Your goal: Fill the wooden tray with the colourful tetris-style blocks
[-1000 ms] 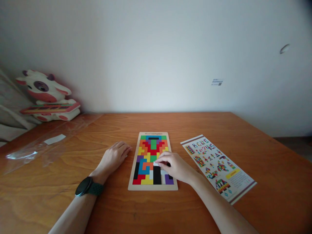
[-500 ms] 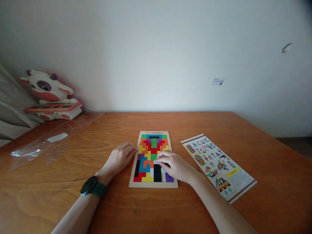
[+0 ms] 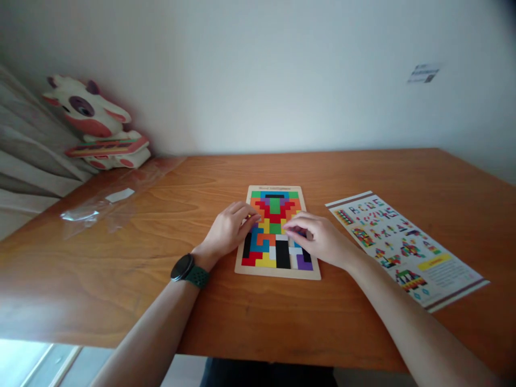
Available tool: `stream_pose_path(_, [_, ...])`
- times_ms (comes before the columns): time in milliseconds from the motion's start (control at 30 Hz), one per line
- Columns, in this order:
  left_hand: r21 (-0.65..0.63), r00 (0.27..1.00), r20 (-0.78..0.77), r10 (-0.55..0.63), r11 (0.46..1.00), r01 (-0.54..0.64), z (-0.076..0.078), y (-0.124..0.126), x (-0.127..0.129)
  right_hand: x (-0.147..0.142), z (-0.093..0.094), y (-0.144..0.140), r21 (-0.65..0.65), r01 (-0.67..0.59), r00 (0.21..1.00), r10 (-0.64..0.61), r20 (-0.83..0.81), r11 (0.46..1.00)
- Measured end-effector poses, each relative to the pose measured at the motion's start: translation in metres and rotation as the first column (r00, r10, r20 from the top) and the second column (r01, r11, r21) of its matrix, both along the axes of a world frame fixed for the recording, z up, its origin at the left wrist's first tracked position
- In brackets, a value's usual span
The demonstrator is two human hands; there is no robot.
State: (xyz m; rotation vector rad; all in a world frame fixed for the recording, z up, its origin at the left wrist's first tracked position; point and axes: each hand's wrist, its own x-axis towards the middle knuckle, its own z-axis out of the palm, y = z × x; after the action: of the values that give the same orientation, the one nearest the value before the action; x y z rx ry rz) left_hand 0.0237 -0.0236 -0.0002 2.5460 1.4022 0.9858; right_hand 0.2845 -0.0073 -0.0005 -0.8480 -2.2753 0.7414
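orange-brown wooden table (image 3: 258, 317) against a plain pale wall, near edge in view at the bottom with floor showing under it.

nearest, two bare forearms reaching in, a dark watch (image 3: 182, 267) on the left wrist. just beyond, a wooden puzzle board (image 3: 278, 273) lying flat in the middle of the table, its frame packed with coloured block pieces (image 3: 263, 244): red, yellow, blue, orange, green, purple, black, white. nearly all of the tray filled as far as can be seen; only the patch under the hands hidden, so cannot tell whether a gap is left there.

left hand (image 3: 228, 233) resting on the board's left edge, fingers loosely curled over the pieces, holding nothing visible. right hand (image 3: 320, 241) on the right middle of the board, fingertips pinched together at a piece; cannot tell if the piece is lifted or only pressed.

to the right, well apart from the board, a printed pattern sheet (image 3: 407, 247) flat on the table. further left, crumpled clear plastic wrap (image 3: 100, 207). at the far left corner, a cow-shaped toy (image 3: 94, 123) against the wall, beside a curtain (image 3: 28, 161).
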Motion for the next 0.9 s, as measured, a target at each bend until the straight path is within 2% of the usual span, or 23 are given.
stream_pose_path(67, [-0.004,1.000,-0.019,-0.002,1.000,0.002,0.000,-0.002,0.000,0.002,0.000,0.001,-0.009,0.017,1.000,-0.016,0.014,1.000])
stream_pose_path(233, [-0.083,0.990,-0.049,-0.131,0.988,0.126,0.002,-0.009,-0.002,0.008,-0.001,0.003,0.065,-0.085,0.994,0.080,0.079,0.994])
stream_pose_path(367, [-0.130,0.980,-0.060,-0.189,0.975,0.180,0.003,-0.012,0.000,0.010,-0.003,0.003,0.090,-0.080,0.993,0.071,0.096,0.993])
stream_pose_path(700, [-0.132,0.987,0.022,-0.160,0.978,0.161,0.006,-0.010,0.005,0.010,0.005,-0.003,0.062,-0.108,0.974,0.093,0.208,0.992])
stream_pose_path(800, [-0.146,0.992,0.087,-0.089,0.984,0.101,0.005,-0.011,0.008,0.009,0.006,-0.003,0.054,-0.104,0.975,0.091,0.205,0.993])
stream_pose_path(900, [-0.208,0.976,0.217,0.028,0.978,0.018,0.003,-0.013,0.015,0.006,0.004,-0.003,0.001,-0.039,0.995,0.039,0.088,0.999])
